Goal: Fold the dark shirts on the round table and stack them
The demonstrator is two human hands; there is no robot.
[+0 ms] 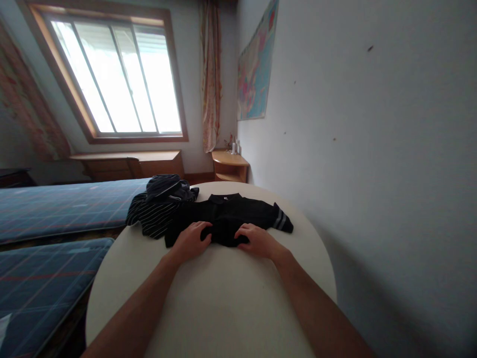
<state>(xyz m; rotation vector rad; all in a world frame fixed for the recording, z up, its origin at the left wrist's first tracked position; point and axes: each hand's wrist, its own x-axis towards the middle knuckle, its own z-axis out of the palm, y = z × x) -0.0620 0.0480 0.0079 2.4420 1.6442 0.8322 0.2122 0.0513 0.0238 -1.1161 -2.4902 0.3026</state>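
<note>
Nearest to us is the pale round tabletop (231, 298), and over it our left hand (192, 242) and right hand (257, 241) are at the near side of a black shirt (223, 216). Our fingers curve over its lower border, thumbs toward the middle. Black cloth shows between thumb and fingers on both sides, yet we cannot tell whether either grip is closed on it. If we caught only the upper layer, the one beneath could bunch; if one hand pulled harder, the shirt could skew.

The shirt lies across the far half of the tabletop, its collar (225, 198) toward the far edge and a sleeve (283, 219) with two grey bands (handy markers on such dark cloth) reaching toward the right edge. Its middle looks rumpled, so pressing down there might set creases.

Farther to the left, a striped garment (154, 219) lies at the tabletop's left edge with a dark garment (164, 188) heaped on it. It lies right beside the shirt, perhaps touching, so a sideways tug could drag the heap and tip it off toward the mattress (74, 206) beyond. At the back, the glaring window (119, 79) could make folds in black fabric easy to miss.
</note>
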